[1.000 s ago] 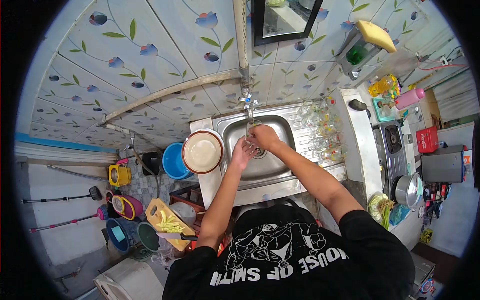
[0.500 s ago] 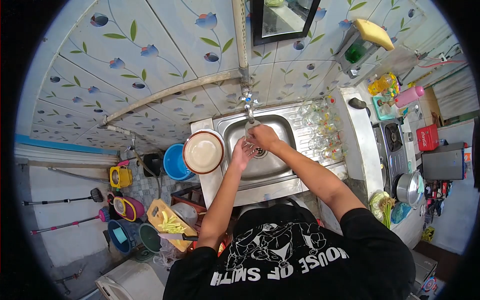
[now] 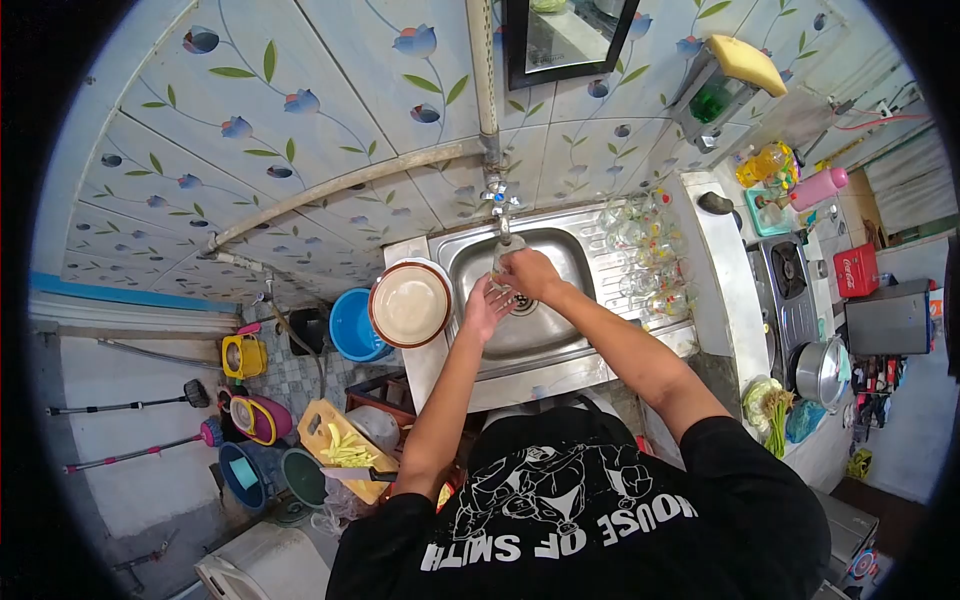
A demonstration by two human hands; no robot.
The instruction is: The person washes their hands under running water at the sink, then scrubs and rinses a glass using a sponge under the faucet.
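Over the steel sink (image 3: 480, 366), my right hand (image 3: 530, 274) is closed around a small clear glass (image 3: 511, 244), directly under the faucet (image 3: 503, 226). Much of the glass is hidden by the fingers. My left hand (image 3: 486, 310) is just below and to the left, palm turned up. Its fingers are spread and close to the right hand; whether they touch the glass I cannot tell.
Several clear glasses (image 3: 650, 255) stand on the drainboard to the right. Left of the basin is a brown-rimmed bowl (image 3: 410, 303), with a blue basin (image 3: 355, 325) lower down. A knife (image 3: 358, 473) lies on a cutting board (image 3: 318, 428) with cut pale-green pieces.
The whole view has shifted very slightly. Both hands keep nearly the same pose under the faucet, and the glass shows a little more clearly.
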